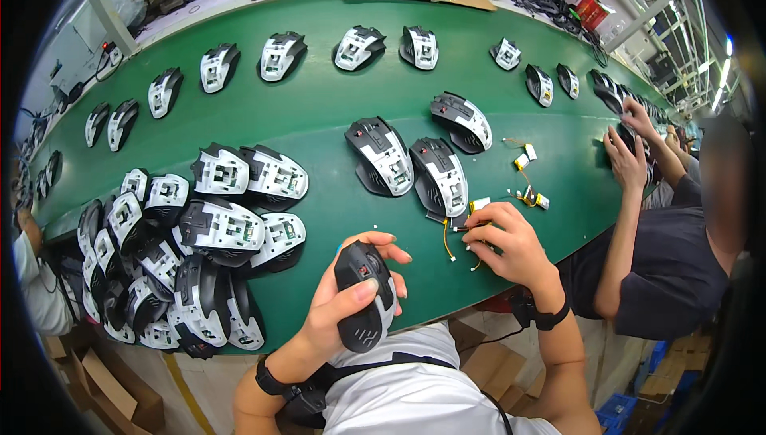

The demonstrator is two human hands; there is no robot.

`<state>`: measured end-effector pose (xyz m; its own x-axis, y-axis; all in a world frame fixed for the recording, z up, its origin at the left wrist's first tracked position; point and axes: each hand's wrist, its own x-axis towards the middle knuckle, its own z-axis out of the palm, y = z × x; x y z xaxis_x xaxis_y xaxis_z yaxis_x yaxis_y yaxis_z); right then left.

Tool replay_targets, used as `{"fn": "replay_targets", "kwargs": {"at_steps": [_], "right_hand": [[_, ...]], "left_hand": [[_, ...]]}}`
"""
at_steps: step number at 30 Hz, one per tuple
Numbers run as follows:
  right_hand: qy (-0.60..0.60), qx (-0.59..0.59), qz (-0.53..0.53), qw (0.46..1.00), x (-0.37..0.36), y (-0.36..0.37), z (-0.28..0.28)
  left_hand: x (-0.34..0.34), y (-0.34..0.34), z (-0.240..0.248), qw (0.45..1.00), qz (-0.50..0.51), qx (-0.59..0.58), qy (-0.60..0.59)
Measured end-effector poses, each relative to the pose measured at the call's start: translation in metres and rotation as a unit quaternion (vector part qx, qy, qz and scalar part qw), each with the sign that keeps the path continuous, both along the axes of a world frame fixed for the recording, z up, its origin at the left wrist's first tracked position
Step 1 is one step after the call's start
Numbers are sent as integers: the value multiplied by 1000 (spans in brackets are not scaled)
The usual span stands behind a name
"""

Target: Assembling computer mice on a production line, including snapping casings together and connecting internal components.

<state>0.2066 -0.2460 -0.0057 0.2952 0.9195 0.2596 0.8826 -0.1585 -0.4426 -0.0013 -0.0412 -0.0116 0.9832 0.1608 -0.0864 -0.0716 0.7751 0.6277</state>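
Note:
My left hand is wrapped round a black and grey computer mouse, its thumb across the shell, above the near table edge. Farther right, my right hand reaches down to the table, fingers curled inward among small batteries with thin wires. One silver battery shows beside its fingers, and a yellow wire with a white plug lies to their left. What the fingertips grip is hidden. Just beyond lie three mice with open white shells, the nearest mouse almost touching the batteries. More wired batteries lie to the right.
A heap of opened mice covers the left of the green table. Along the back runs a row of more mice. At right, a co-worker's hands handle another mouse. Cardboard boxes stand on the floor below.

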Motion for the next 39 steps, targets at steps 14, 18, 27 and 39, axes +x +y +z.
{"fn": "replay_targets", "kwargs": {"at_steps": [14,18,27,39], "right_hand": [[358,115,28,926,-26,77,44],[323,83,57,941,-27,100,44],[503,169,-44,847,-16,117,16],[443,190,-41,875,-21,115,8]], "left_hand": [[26,29,29,968,54,203,-138],[25,33,18,964,71,240,-93],[29,33,8,981,95,161,-59],[31,36,1,994,79,8,-72]]}}
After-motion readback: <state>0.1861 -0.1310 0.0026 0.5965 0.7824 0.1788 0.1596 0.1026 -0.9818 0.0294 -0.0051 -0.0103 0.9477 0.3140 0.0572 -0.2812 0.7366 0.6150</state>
